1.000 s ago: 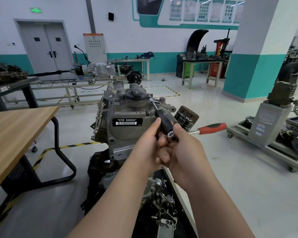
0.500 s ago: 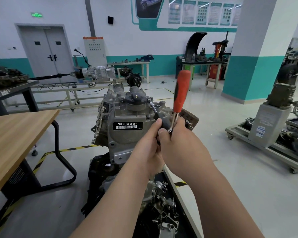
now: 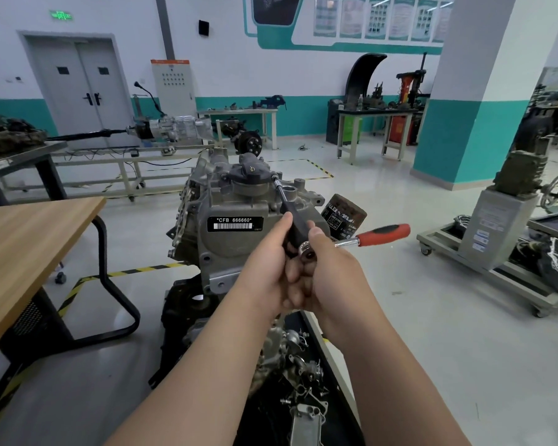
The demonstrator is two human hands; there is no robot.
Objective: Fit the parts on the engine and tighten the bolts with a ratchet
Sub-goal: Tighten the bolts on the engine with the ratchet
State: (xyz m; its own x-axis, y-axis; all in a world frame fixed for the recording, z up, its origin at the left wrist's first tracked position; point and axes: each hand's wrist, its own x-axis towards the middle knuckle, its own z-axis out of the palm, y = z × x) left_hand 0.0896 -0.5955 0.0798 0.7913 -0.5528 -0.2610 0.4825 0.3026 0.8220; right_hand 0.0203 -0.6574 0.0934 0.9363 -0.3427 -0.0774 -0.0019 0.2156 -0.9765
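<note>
the engine (image 3: 232, 226) stands mid-floor, just right of the wooden counter (image 3: 23, 239). the left hand (image 3: 268, 268) has its fingers curled round the black extension bar (image 3: 285, 204), whose tip sits at a bolt beside the black cap (image 3: 250, 170) on top of the engine. the right hand (image 3: 332, 275) grips the ratchet (image 3: 368, 238) at its head, fingers curled under it, the red handle pointing right below the oil filter (image 3: 343, 217).

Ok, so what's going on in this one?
A person is working a red-handled ratchet on a grey metal engine. The left hand pinches the black extension bar, whose tip meets the engine's top beside a round black cap. The right hand grips the ratchet at its head, handle pointing right. A dark cylindrical oil filter sticks out behind the hands.
</note>
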